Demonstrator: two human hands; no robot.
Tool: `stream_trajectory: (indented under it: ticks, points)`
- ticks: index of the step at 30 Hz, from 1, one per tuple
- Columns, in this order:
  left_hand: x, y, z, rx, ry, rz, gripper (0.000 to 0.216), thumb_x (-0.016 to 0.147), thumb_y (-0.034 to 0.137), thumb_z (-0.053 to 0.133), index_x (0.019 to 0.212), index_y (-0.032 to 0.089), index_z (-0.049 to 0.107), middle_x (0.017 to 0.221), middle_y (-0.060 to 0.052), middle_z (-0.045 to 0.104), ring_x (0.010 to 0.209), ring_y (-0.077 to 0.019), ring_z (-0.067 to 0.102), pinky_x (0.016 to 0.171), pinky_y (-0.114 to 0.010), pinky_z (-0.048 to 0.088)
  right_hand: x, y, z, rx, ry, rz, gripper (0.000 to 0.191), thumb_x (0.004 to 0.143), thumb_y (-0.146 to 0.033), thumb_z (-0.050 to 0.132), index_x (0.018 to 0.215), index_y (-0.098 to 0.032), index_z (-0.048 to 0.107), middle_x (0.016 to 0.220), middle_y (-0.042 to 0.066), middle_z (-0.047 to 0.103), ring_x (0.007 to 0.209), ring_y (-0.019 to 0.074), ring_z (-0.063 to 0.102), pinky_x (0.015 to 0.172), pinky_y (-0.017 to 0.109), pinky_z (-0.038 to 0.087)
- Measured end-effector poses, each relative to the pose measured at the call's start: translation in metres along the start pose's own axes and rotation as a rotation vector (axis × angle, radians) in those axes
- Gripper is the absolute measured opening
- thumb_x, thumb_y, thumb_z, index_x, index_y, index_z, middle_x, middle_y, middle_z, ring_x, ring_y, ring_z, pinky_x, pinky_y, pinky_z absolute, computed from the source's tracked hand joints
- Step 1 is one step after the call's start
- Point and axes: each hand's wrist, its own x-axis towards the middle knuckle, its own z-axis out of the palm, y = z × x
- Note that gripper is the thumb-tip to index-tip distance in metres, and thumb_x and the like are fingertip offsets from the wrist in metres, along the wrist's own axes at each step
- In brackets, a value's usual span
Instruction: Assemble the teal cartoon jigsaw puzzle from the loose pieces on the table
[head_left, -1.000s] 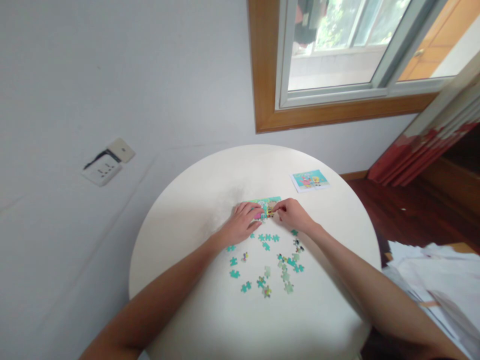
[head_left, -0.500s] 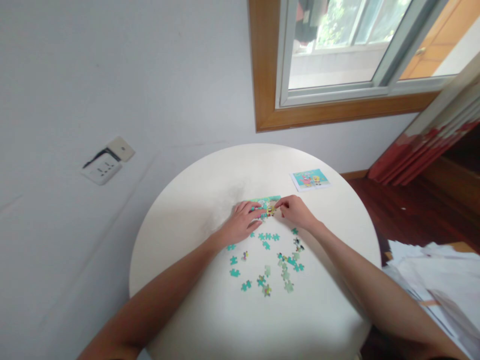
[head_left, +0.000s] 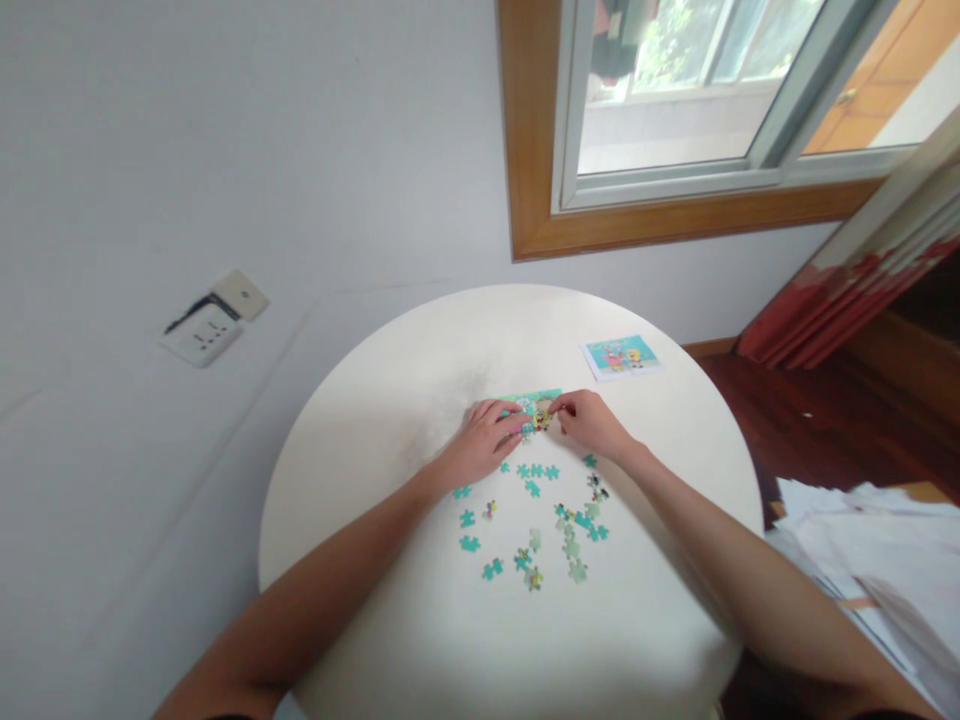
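A partly joined jigsaw patch [head_left: 538, 403] lies near the middle of a round white table [head_left: 420, 380]. My left hand [head_left: 486, 440] rests flat on the patch's left part, fingers stretched out over it. My right hand [head_left: 592, 422] is at the patch's right edge, thumb and forefinger pinched on a small yellow puzzle piece [head_left: 541, 418]. Several loose teal puzzle pieces [head_left: 536, 525] lie scattered on the table just in front of both hands.
A small picture card [head_left: 620, 356] lies at the table's far right. The table stands against a white wall with a socket plate [head_left: 202, 331] at left and a wood-framed window [head_left: 675, 130] above. White papers [head_left: 862, 540] and a red-striped curtain [head_left: 847, 290] are at right.
Both hands stay on the joined patch. My left fingers have slid slightly right over it, and the pinching fingers of my right hand have shifted a little at its edge.
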Motion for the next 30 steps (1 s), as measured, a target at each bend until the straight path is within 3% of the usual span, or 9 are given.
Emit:
stream_trajectory:
  ticks: [5,12,17,24,30]
  points:
    - [0.004,-0.002,-0.002,-0.099,0.163,-0.025,0.024,0.098,0.024,0.05,0.115,0.023,0.068,0.114,-0.006,0.065,0.109,-0.0212,0.056,0.1,-0.04,0.044,0.0,0.0,0.0,0.014,0.014,-0.01,0.031,0.08,-0.01,0.05,0.09,-0.016,0.078,0.068,0.004,0.072,0.06,0.0146,0.06,0.062,0.024,0.042]
    - [0.005,-0.015,-0.008,-0.124,0.433,-0.185,0.018,0.096,0.026,0.055,0.095,0.02,0.071,0.094,-0.005,0.07,0.093,-0.0203,0.062,0.089,-0.036,0.049,0.005,0.01,-0.004,0.02,0.093,0.061,0.031,0.079,-0.011,0.049,0.092,-0.016,0.077,0.072,0.005,0.072,0.064,0.0152,0.063,0.064,0.024,0.043]
    - [0.005,-0.014,-0.013,-0.138,0.455,-0.262,0.024,0.096,0.033,0.054,0.09,0.019,0.072,0.089,-0.005,0.072,0.087,-0.0188,0.064,0.082,-0.032,0.049,0.005,0.012,-0.007,0.026,0.09,0.069,0.031,0.078,-0.011,0.049,0.092,-0.016,0.077,0.07,0.005,0.072,0.064,0.0155,0.063,0.064,0.024,0.043]
    - [0.005,-0.024,-0.036,-0.313,0.448,-0.511,0.033,0.093,0.037,0.05,0.083,0.016,0.073,0.069,-0.001,0.07,0.066,-0.0155,0.065,0.064,-0.024,0.048,0.006,0.013,-0.01,0.026,0.098,0.081,0.031,0.078,-0.011,0.049,0.091,-0.016,0.077,0.066,0.004,0.071,0.063,0.0153,0.063,0.062,0.023,0.042]
    - [0.002,-0.043,-0.06,-0.348,0.453,-0.528,0.032,0.09,0.037,0.052,0.079,0.016,0.073,0.066,-0.001,0.068,0.062,-0.0136,0.063,0.06,-0.022,0.046,0.007,0.015,-0.009,0.022,0.113,0.079,0.03,0.079,-0.011,0.049,0.091,-0.016,0.077,0.067,0.004,0.071,0.064,0.0156,0.064,0.062,0.024,0.042]
